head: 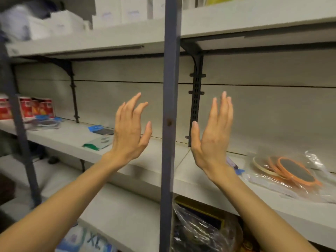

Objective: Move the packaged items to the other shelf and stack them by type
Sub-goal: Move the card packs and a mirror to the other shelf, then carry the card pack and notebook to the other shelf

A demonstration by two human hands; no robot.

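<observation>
Left hand: the left hand [130, 132] is raised in front of the middle shelf [156, 160], fingers spread and slightly curled, holding nothing.
Right hand: the right hand [212, 135] is raised just right of the blue upright post [170, 124], fingers straight and together, palm facing left, empty.
Orange-rimmed discs: a clear plastic bag [283, 171] holds several orange-rimmed discs [296, 172] with dark faces, overlapped; it lies toward the shelf's right end, near the front edge.
Handling, discs: probably light, with stiff contents in slippery film; best lifted from beneath the flat stack rather than by loose film.
Blue-topped packet: a blue-topped packet [101, 129] with a dark body lies flat toward the back edge, left of the post.
Green-edged packet: a green-edged packet [97, 143] lies flat just in front of it, close to the left hand.
Handling, flat packets: likely thin, light and bendable; pinch along a long edge.
Round blue-rimmed packs: round blue-rimmed packs [48, 121] lie at the shelf's left end, blurred.
Red cartons: red cartons [37, 107] stand behind them against the back panel; contents cannot be read.
Lower shelf: crinkled plastic bags [198, 228] of dark goods, unclear.
</observation>
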